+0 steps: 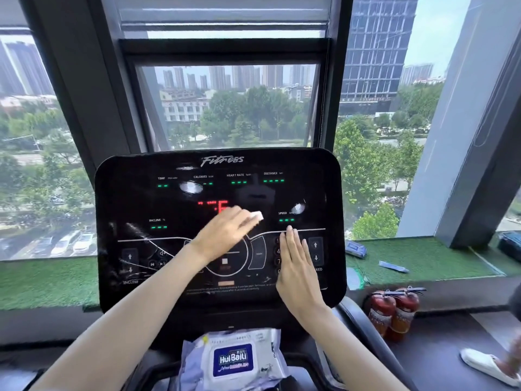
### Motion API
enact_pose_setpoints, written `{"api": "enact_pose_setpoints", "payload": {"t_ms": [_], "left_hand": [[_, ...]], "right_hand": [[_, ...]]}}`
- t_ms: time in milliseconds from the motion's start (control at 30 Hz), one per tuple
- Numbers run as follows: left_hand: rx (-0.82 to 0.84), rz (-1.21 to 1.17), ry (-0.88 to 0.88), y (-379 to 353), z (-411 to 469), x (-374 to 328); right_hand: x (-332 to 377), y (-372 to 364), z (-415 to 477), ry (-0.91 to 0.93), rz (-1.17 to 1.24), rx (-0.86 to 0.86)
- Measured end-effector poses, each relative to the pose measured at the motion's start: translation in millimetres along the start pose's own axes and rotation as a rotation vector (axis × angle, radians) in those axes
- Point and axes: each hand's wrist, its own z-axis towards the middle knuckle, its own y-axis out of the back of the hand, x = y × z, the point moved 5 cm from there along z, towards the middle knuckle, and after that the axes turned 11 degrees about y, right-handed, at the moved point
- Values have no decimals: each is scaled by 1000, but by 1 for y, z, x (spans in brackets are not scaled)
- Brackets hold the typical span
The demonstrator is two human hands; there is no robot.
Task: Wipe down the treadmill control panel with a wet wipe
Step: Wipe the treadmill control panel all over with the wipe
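- Left hand (225, 232) presses the wet wipe (257, 215) to the middle of the control panel (135, 198); only a white corner shows past the fingers, which also hide part of the red readout.
- Right hand (296, 261) lies flat with straight fingers, covering the number keys at right.
- Wipe pack (234, 359), nearest, is cut off by the frame edge.

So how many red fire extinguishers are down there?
2: one red fire extinguisher and another beside it, on the floor right of the black control panel; others may be hidden.

Head camera, down onto control panel (135, 198) (close)
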Motion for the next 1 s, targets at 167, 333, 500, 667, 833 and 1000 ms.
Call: {"api": "enact_pose_setpoints", "payload": {"t_ms": [167, 333, 500, 667, 833, 1000], "left_hand": [[-355, -294, 821, 18, 7, 56], [-309, -138, 249, 5, 39, 0], [-402, -295, 649, 7, 59, 21], [-378, -259, 331, 1, 107, -32], [-359, -307, 275, -8, 127, -61], [-279, -253, -26, -25, 96, -104]], "right_hand": [[-17, 6, -2, -31, 1, -2], [-28, 10, -2, -23, -25, 17], [-46, 15, -11, -73, -13, 6], [-63, 12, -21, -133, 22, 11], [-69, 9, -29, -172, 32, 13], [-66, 0, -34, -185, 23, 20]]}}
